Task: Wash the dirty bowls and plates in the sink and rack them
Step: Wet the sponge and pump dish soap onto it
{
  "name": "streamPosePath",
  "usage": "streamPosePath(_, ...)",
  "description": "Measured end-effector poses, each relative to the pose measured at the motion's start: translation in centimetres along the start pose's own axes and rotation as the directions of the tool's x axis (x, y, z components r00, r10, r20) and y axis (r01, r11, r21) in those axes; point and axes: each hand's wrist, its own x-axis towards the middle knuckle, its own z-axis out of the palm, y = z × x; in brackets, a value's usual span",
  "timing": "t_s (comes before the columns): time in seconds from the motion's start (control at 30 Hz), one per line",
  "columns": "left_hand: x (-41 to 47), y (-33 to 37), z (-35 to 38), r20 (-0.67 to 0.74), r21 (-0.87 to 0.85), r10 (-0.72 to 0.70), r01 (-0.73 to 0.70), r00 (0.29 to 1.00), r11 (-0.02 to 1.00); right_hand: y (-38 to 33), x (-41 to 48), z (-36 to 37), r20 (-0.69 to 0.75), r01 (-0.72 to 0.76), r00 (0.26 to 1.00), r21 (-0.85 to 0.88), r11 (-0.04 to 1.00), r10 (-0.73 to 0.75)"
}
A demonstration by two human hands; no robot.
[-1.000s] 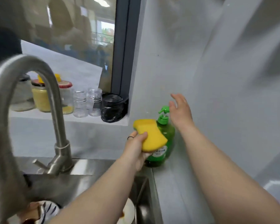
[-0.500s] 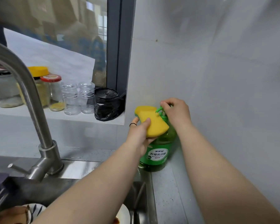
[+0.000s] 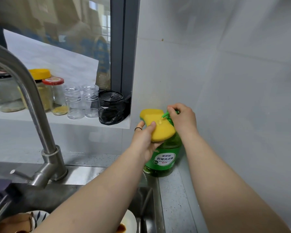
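A grey wall point(image 3: 225, 81) rises behind and to the right of the green bottle point(image 3: 163, 158). A window point(image 3: 57, 39) fills the upper area to the bottle's left. The steel faucet point(image 3: 34, 105) arches well to the left of the bottle. The sink point(image 3: 144, 204) lies below and to the left of it. The bottle stands upright on the speckled desk point(image 3: 175, 207), close against the wall. A white sill point(image 3: 40, 119) runs to the left of the bottle and higher up. It carries jars point(image 3: 54, 96) and a black bag point(image 3: 112, 108), with the bag nearest the bottle.

The right hand point(image 3: 183, 118) reaches over the bottle's top, its fingers curled round the green pump point(image 3: 165, 115) and bearing down on it. The left hand point(image 3: 144, 140) is in front of the bottle's neck and grips a yellow sponge point(image 3: 160, 130). Its thumb lies across the sponge's upper face and its fingers are underneath. The sponge hides the bottle's shoulder, and its face sits right under the pump's nozzle.

In the sink, far below and left of the bottle, are a brown bowl point(image 3: 15, 222) and a striped dish point(image 3: 39, 215). Nearer the bottle, a white plate point(image 3: 130, 219) smeared with brown sauce shows partly from under the left forearm.

A small blob of soap point(image 3: 159, 122) sits on the sponge at the nozzle tip. A thin ring point(image 3: 138, 129) circles one finger of the left hand.
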Motion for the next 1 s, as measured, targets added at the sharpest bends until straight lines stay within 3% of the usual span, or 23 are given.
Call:
streamPosePath(0.17, -0.6, 0.0, -0.3, -0.014, 0.011, -0.01, 0.01, 1.0, 1.0, -0.2, 0.1, 0.0, 0.017, -0.023, 1.0, 0.015, 1.0, 0.023)
streamPosePath(0.33, -2.0, 0.0, -0.9, 0.002, 0.015, -0.012, 0.012, 1.0, 1.0, -0.3, 0.1, -0.6, 0.122, -0.039, 0.992, 0.015, 0.999, 0.037)
streamPosePath(0.43, -3.9, 0.4, -1.5, 0.002, 0.028, -0.019, 0.019, 1.0, 0.999, -0.8, -1.7, -1.5, -0.047, 0.007, 0.999, 0.111, 0.994, -0.001)
streamPosePath(0.5, -5.9, 0.6, -1.8, 0.011, 0.023, -0.017, 0.017, 1.0, 1.0, -1.5, -3.6, -2.5, -0.172, 0.007, 0.984, 0.302, 0.953, 0.047)
streamPosePath(0.57, -8.8, 0.7, -2.5, 0.038, -0.015, -0.033, 0.033, 0.999, 0.999, -1.6, -6.9, -2.7, -0.15, -0.083, 0.97, 0.542, 0.836, 0.193)
streamPosePath(0.6, -10.1, 0.6, -2.9, 0.057, -0.041, -0.047, 0.05, 0.997, 0.998, -1.3, -8.8, -2.5, -0.059, -0.181, 0.955, 0.665, 0.725, 0.292)
streamPosePath(0.63, -11.3, 0.4, -3.5, 0.084, -0.056, -0.06, 0.065, 0.995, 0.996, -0.9, -11.0, -1.9, 0.124, -0.326, 0.922, 0.759, 0.564, 0.367)
streamPosePath(0.7, -13.7, -0.2, -5.4, 0.125, -0.041, -0.061, 0.067, 0.99, 0.997, -0.9, -15.8, -0.4, 0.57, -0.633, 0.768, 0.745, 0.211, 0.292)
streamPosePath(0.77, -15.3, -1.1, -8.0, 0.105, 0.05, -0.074, 0.069, 0.992, 0.996, -1.3, -19.6, 1.5, 0.771, -0.776, 0.628, 0.63, 0.012, 0.102)
streamPosePath(0.87, -18.0, -1.7, -12.5, -0.052, 0.204, -0.037, 0.046, 0.998, 0.978, -1.8, -24.5, 5.2, 0.841, -0.824, 0.539, 0.539, -0.173, 0.052)
streamPosePath(1.0, -21.3, -0.6, -18.8, -0.256, 0.397, 0.043, 0.064, 0.966, 0.916, -3.8, -28.9, 8.8, 0.874, -0.846, 0.483, 0.48, -0.231, 0.049)
